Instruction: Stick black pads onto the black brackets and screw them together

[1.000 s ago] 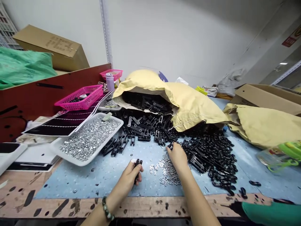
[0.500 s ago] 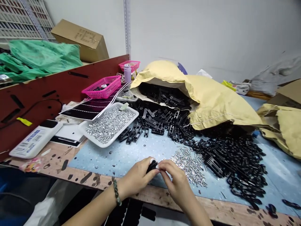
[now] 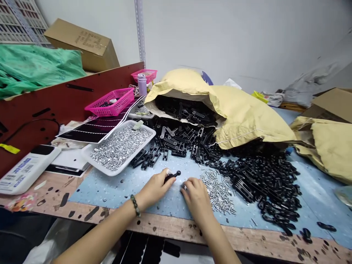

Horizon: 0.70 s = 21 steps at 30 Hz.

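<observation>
My left hand (image 3: 156, 187) is closed around a black plastic part (image 3: 170, 177), whose slim end with a round knob sticks out to the right past the fingertips. My right hand (image 3: 195, 194) is low over the blue mat, fingers bent together and pointing down. Small silver bits glint at its fingertips; whether they are pinched or lie on the mat is hard to see. Just right of that hand spreads a pile of silver screws and small nuts (image 3: 220, 190). Beyond it lies a large heap of black plastic parts (image 3: 269, 183).
A white tray of small silver nuts (image 3: 92, 164) stands to the left, near a pink basket (image 3: 110, 110). Yellow sacks (image 3: 247, 110) spill black parts at the back. A white scale-like device (image 3: 24, 172) lies far left. The wooden table edge (image 3: 154, 223) runs in front.
My hands were together at the black part; now they are apart. The right hand has come down to the mat beside the screws, and the knobbed end now shows. The view has shifted slightly right.
</observation>
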Each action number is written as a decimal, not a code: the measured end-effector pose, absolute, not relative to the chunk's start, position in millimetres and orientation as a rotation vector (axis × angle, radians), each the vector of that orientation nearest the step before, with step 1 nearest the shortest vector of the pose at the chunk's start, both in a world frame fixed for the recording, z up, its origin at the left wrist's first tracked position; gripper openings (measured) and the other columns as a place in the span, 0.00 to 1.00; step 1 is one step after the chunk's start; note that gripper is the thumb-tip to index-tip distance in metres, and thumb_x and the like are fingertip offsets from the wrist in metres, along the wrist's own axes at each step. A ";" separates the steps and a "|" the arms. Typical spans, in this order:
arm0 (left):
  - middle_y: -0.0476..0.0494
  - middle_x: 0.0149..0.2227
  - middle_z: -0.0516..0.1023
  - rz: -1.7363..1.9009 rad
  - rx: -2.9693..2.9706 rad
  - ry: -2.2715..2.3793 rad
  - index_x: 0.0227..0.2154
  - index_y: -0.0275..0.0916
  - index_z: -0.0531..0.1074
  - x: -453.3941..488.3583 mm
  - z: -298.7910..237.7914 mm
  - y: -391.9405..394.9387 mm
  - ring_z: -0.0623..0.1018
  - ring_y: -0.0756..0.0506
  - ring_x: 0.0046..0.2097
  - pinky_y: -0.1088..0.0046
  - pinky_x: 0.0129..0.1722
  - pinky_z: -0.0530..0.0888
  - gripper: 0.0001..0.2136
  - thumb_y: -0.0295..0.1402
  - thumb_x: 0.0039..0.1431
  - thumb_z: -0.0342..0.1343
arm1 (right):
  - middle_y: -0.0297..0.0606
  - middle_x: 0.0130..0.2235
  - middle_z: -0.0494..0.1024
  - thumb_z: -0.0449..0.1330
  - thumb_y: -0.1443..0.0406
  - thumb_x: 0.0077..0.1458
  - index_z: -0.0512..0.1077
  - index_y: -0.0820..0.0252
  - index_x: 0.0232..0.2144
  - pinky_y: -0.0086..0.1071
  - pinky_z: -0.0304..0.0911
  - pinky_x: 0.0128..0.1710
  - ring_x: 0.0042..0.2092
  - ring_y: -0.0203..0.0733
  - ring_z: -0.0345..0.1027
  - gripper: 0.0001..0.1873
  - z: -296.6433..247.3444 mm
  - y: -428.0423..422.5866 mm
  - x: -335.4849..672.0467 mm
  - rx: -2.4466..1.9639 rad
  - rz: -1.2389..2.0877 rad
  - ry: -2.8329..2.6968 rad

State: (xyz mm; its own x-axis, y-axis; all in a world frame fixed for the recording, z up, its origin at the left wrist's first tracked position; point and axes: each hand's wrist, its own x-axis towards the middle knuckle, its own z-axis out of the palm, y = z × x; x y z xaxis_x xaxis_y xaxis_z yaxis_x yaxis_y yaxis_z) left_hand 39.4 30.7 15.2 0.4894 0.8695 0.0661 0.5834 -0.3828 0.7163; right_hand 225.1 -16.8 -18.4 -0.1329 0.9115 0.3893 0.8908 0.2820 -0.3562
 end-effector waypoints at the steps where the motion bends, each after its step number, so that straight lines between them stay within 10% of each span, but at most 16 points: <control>1: 0.48 0.27 0.70 0.591 2.122 1.183 0.35 0.38 0.65 41.0 15.4 38.1 0.71 0.46 0.30 0.72 0.29 0.64 0.10 0.36 0.66 0.42 | 0.41 0.35 0.73 0.53 0.66 0.60 0.69 0.57 0.31 0.43 0.64 0.40 0.39 0.48 0.66 0.06 -19.9 -15.3 228.7 -1.657 0.002 -2.053; 8: 0.44 0.41 0.73 0.454 2.379 0.767 0.38 0.42 0.73 74.2 4.5 83.3 0.69 0.42 0.46 0.66 0.48 0.64 0.05 0.30 0.60 0.54 | 0.43 0.43 0.74 0.49 0.64 0.62 0.69 0.57 0.44 0.42 0.64 0.45 0.45 0.47 0.66 0.11 -23.5 -11.8 255.3 -1.553 0.092 -1.904; 21: 0.45 0.39 0.72 0.271 2.509 0.604 0.46 0.48 0.73 57.7 2.4 82.5 0.70 0.44 0.43 0.66 0.45 0.64 0.11 0.34 0.65 0.50 | 0.46 0.41 0.72 0.52 0.59 0.60 0.70 0.61 0.44 0.41 0.65 0.44 0.44 0.49 0.67 0.15 -6.4 50.9 264.9 -1.746 0.091 -1.733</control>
State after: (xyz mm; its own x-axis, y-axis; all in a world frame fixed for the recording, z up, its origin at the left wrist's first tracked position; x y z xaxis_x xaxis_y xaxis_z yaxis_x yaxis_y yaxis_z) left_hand 57.7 82.5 2.4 0.8792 0.4719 0.0660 0.3632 -0.7534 0.5481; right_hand 264.9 50.9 -6.4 0.1165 0.9109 0.3959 0.8644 0.1032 -0.4920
